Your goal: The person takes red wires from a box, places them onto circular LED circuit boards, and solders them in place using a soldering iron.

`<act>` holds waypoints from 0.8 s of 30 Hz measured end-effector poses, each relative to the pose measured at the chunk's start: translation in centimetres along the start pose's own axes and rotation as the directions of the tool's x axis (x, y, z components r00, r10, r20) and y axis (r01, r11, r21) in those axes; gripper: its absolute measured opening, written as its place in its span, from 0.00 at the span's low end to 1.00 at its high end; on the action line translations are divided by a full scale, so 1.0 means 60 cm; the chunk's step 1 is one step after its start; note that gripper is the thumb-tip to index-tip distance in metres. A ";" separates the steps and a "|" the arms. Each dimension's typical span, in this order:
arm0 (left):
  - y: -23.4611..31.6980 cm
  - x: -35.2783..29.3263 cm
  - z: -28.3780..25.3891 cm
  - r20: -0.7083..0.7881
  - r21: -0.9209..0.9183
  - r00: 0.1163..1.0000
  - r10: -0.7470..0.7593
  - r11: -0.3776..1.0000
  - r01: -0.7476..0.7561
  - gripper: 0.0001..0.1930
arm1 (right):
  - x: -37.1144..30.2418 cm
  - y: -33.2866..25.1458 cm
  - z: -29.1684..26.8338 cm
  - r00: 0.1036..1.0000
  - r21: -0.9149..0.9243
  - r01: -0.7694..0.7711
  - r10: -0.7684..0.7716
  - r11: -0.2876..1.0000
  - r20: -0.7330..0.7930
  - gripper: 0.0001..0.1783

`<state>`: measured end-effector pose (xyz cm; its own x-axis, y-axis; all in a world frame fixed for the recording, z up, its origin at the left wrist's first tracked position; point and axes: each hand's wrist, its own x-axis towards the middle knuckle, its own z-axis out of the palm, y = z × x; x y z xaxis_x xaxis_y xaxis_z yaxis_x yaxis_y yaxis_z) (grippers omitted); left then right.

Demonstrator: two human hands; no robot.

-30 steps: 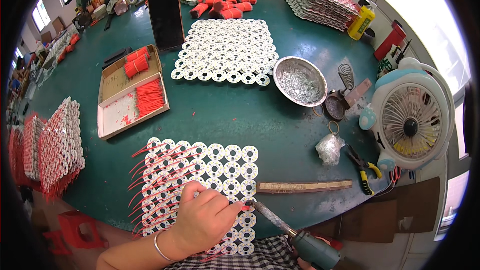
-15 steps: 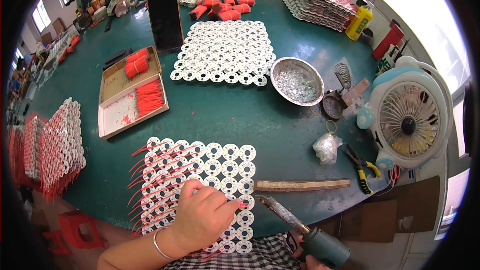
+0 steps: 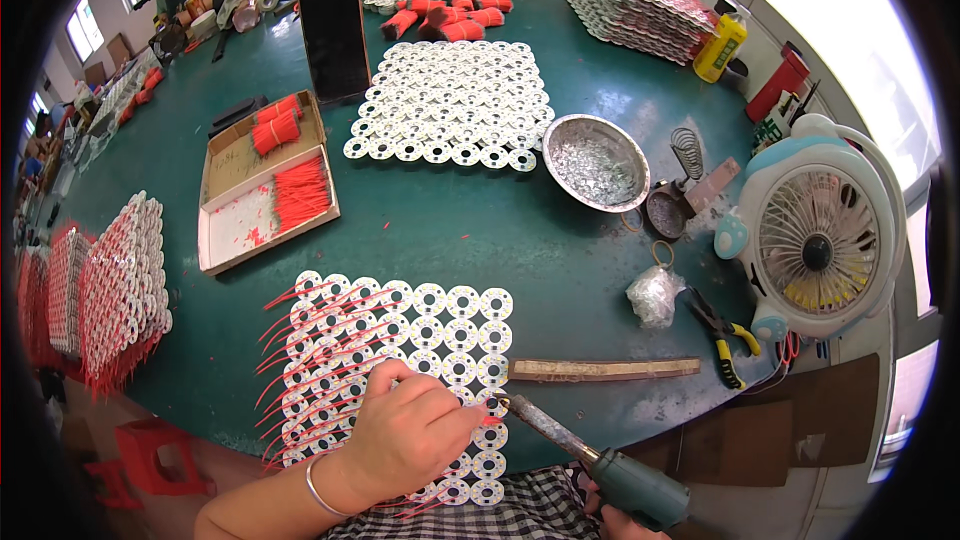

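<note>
A panel of round white circuit boards (image 3: 428,332) lies near the table's front edge, with red wires (image 3: 318,342) trailing over its left side. My left hand (image 3: 418,432), wearing a bracelet, rests over the panel's lower part. Its fingers are pinched, and red wire shows at the fingertips by the right-hand column of boards. My right hand (image 3: 622,524) is mostly cut off at the lower edge, gripping the green handle of a soldering iron (image 3: 570,448). The iron's tip is at a board just beside my left fingertips; whether it touches is too small to tell.
A wooden strip (image 3: 605,369) lies right of the panel, near pliers (image 3: 728,338) and a fan (image 3: 815,240). Beyond are a metal bowl (image 3: 597,165), a box of red wires (image 3: 268,185), a phone (image 3: 334,40) and stacked panels (image 3: 445,105). Other people sit farther back.
The soldering iron has moved left and slightly up, bringing its tip onto or over the board near my left fingertips. My left hand has barely shifted.
</note>
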<state>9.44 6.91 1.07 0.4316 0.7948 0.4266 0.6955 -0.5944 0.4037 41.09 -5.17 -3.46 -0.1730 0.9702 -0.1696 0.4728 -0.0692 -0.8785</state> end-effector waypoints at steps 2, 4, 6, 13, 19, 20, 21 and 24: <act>-0.002 -0.003 0.002 -0.006 0.009 1.000 0.007 1.000 -0.007 0.09 | 0.003 -0.003 0.001 1.000 0.008 0.008 -0.008 1.000 0.006 0.16; -0.002 -0.004 0.003 -0.012 0.016 1.000 0.016 1.000 -0.016 0.09 | 0.001 0.000 0.003 0.999 0.065 -0.004 0.007 0.998 -0.051 0.14; -0.002 -0.003 0.004 -0.028 0.014 0.999 0.017 1.000 -0.017 0.09 | 0.000 0.002 0.005 0.998 0.091 -0.016 0.022 0.996 -0.063 0.13; -0.004 -0.007 0.009 -0.043 0.024 0.999 0.022 0.999 -0.021 0.10 | 0.012 -0.017 0.001 0.994 0.073 0.099 -0.094 0.992 -0.064 0.18; -0.003 -0.005 0.006 -0.033 0.022 0.999 0.024 1.000 -0.023 0.09 | -0.029 0.063 0.004 0.994 0.459 -0.105 0.079 0.882 0.077 0.26; -0.001 -0.005 0.007 -0.033 0.023 0.999 0.018 1.000 -0.017 0.09 | -0.031 0.064 0.004 0.994 0.460 -0.104 0.078 0.882 0.075 0.26; 0.000 -0.005 0.007 -0.032 0.024 0.999 0.013 1.000 -0.012 0.09 | -0.033 0.062 0.003 0.994 0.467 -0.111 0.092 0.877 0.064 0.25; -0.001 -0.004 0.009 -0.039 0.023 0.999 0.012 1.000 -0.011 0.09 | -0.031 0.047 0.004 0.990 0.483 -0.136 0.136 0.865 0.035 0.23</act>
<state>9.59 6.82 0.50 0.4173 0.7824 0.4623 0.7036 -0.6002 0.3805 42.52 -7.21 -5.72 -0.1369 0.9430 -0.3033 0.0148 -0.3042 -0.9525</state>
